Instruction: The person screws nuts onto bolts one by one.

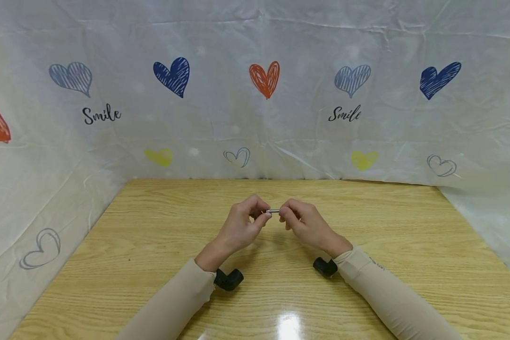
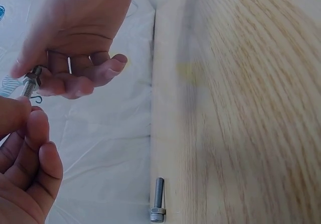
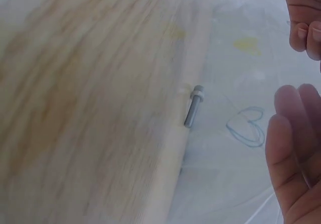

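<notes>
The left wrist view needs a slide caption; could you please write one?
Left hand and right hand pinch a threaded bolt fitted with a nut.

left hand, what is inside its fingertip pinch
The left hand pinches a threaded bolt. Part of the shaft shows beyond its fingertips, with a hex nut on it. The end inside the pinch is covered.
</notes>
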Motion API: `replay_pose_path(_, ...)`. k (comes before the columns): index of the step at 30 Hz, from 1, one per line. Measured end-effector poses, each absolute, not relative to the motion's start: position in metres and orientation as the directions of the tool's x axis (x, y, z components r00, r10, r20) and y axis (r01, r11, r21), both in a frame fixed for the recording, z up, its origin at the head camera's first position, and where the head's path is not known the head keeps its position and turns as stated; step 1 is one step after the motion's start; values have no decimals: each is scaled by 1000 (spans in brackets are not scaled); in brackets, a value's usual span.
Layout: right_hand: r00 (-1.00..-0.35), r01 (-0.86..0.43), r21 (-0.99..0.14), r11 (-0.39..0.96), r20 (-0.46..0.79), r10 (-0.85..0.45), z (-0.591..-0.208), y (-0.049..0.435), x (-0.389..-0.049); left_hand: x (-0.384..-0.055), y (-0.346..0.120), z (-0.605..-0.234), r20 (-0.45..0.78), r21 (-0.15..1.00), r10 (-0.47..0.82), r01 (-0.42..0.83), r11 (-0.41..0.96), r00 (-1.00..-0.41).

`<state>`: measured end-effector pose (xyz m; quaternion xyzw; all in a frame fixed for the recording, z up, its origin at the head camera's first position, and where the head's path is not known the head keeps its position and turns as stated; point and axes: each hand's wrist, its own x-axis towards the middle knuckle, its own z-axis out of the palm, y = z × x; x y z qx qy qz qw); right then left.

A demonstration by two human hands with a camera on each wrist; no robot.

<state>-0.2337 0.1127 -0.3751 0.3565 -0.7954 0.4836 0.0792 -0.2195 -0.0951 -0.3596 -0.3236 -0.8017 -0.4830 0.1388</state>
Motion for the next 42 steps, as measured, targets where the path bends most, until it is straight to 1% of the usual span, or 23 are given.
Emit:
replay_pose_path(3, -736, -641, -716, 276, 472, -486, -375, 113, -233, -220, -95, -360, 540, 682, 380, 655, 324, -751)
replay_pose_path(10, -702, -673, -703, 231, 508, -499, -376, 112, -234, -220, -96, -360, 537, 683, 384, 654, 326, -752)
replay_pose_path(16, -723, -661, -698, 275, 496, -481, -377, 112, -236, -220, -95, -360, 534, 695, 379, 648, 312, -755)
replay_pose_path(19, -739, -645, -707, 291, 481, -471, -362, 110, -225, -217, -94, -356, 538, 692, 374, 649, 316, -755)
replay_pose_path(21, -743, -641, -708, 296, 476, -470, -360, 109, -223, -217, -94, -356, 541, 687, 374, 652, 320, -754)
replay_pose_path(23, -732, -652, -703, 284, 486, -477, -360, 108, -222, -217, -95, -355, 538, 683, 378, 653, 329, -753)
replay_pose_path(26, -708, -674, -694, 252, 512, -486, -376, 110, -233, -220, -96, -359, 538, 681, 381, 654, 329, -752)
replay_pose_path(28, -701, -681, -689, 247, 517, -491, -378, 111, -234, -219, -96, -359, 535, 685, 382, 651, 327, -754)
replay_pose_path(38, -710, -675, -685, 274, 502, -494, -378, 113, -235, -218, -95, -359, 535, 691, 380, 650, 316, -754)
replay_pose_path(42, -685, -702, -668, 245, 541, -488, -379, 113, -235, -219, -96, -359, 543, 682, 381, 658, 320, -748)
